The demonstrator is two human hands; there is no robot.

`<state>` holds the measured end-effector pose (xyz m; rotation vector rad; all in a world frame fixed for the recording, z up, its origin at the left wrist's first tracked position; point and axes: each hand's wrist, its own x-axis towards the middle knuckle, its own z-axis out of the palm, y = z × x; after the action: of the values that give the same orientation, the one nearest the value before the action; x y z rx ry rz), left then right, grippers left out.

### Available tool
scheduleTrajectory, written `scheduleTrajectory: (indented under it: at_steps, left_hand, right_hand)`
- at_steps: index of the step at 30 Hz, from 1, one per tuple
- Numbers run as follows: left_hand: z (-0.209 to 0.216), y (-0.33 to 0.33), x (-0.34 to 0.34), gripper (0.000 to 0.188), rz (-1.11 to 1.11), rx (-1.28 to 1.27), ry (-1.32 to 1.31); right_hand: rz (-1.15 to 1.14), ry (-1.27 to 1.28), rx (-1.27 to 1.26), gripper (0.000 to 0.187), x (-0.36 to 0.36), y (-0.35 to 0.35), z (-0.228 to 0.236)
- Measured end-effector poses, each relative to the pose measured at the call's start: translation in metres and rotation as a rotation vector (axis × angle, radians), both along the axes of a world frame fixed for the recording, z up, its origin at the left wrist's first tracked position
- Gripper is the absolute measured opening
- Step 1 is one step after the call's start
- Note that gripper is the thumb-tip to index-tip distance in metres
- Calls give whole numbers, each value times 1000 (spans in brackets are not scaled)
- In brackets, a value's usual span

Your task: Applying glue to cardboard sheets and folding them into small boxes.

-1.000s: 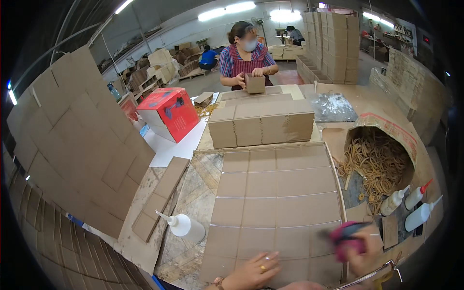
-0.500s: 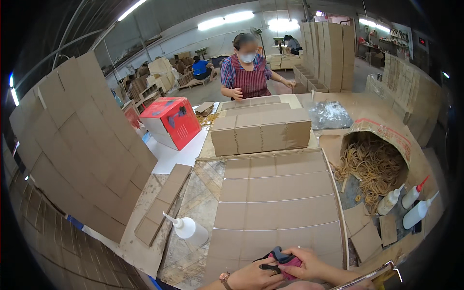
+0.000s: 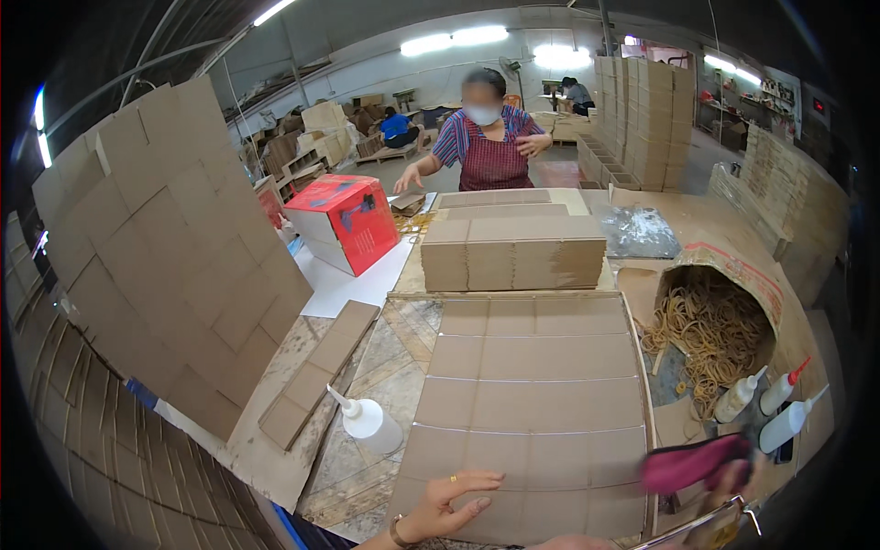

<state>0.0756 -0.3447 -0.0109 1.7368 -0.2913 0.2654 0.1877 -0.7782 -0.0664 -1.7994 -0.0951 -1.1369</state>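
My left hand point(image 3: 451, 507) hovers over the lower part of a brown sheet of panels point(image 3: 532, 403), fingers stretched out, holding nothing. White lines, like glue, run across this sheet, which sits inside a thin wooden frame point(image 3: 632, 339). Off to the right, my right hand point(image 3: 729, 490), partly smeared by motion, grips a magenta and black cloth piece point(image 3: 689, 465). Its exact kind does not show. A white squeeze bottle point(image 3: 371, 426) with a pointed nozzle stands left of the sheet. Beyond the frame lies a stack of brown boards point(image 3: 513, 257).
On the right, a sack point(image 3: 733, 261) spills rubber bands point(image 3: 710, 330), near several glue bottles point(image 3: 784, 426). A red and white box point(image 3: 344, 225) and narrow board strips point(image 3: 321, 371) are left. Tall stacked boards point(image 3: 174, 247) flank the table. A co-worker point(image 3: 495, 147) stands across.
My hands have parted: the right carried the cloth piece away to the right, and the left let go and opened. The co-worker's arm now reaches toward the box. The view shifted slightly.
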Motion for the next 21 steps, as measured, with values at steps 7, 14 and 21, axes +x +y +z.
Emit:
scheduleTrajectory:
  at_steps: [7,14,21]
  left_hand:
    - [-71,5,-33,28,247,406,-296]
    - [-123,45,-116,26,416,806,-398]
    - [-105,22,-131,20,596,883,-250]
  right_hand:
    - [-661,627,-748,42,28,-119,-52]
    - [-187,195,-497,32,36,9,32]
    - [288,86,-590,18,128,185,16]
